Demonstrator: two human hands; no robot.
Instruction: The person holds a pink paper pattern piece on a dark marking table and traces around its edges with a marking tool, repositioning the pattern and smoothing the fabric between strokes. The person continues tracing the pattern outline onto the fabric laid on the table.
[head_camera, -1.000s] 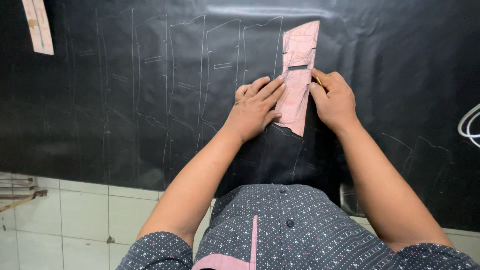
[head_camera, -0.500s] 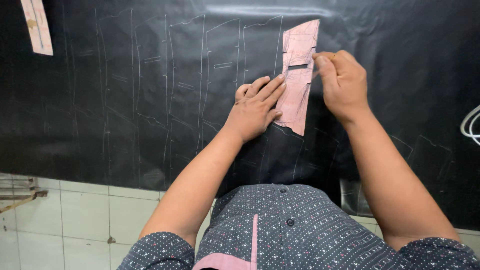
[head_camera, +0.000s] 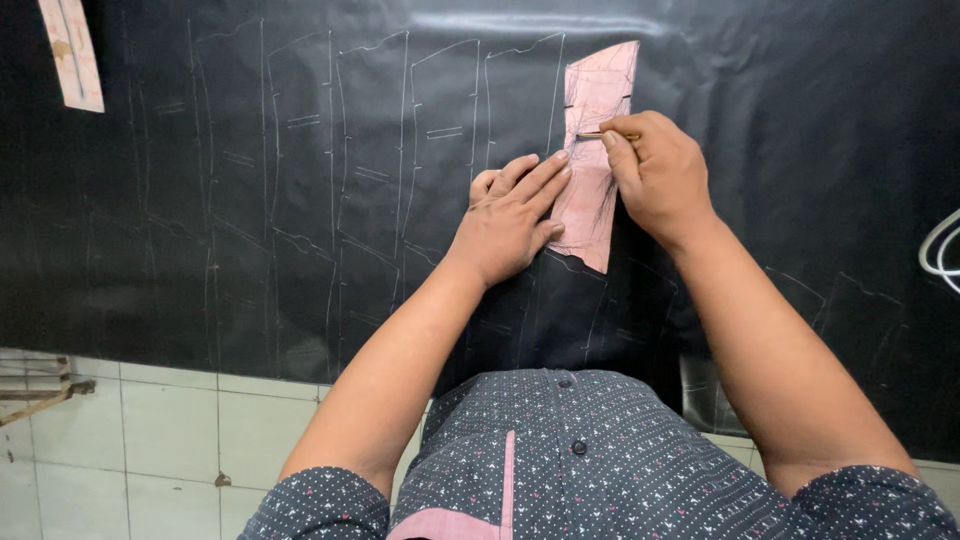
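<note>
A pink pattern piece (head_camera: 598, 110) lies on a wide black sheet (head_camera: 250, 200) marked with several chalk outlines. My left hand (head_camera: 508, 215) rests flat on the piece's left edge, fingers spread, pressing it down. My right hand (head_camera: 658, 175) pinches a thin pencil-like marker (head_camera: 598, 135), its tip touching a slot near the middle of the pink piece. The lower right part of the piece is hidden behind my right hand.
Another pink pattern strip (head_camera: 72, 55) lies at the top left of the black sheet. White tiles (head_camera: 150, 440) show below the sheet's near edge. A white cable loop (head_camera: 942, 250) sits at the right edge. A wooden bit (head_camera: 40, 400) shows at the lower left.
My right hand has moved up along the right side of the pink piece and now holds the marker's tip to the slot. My left hand has stayed in place.
</note>
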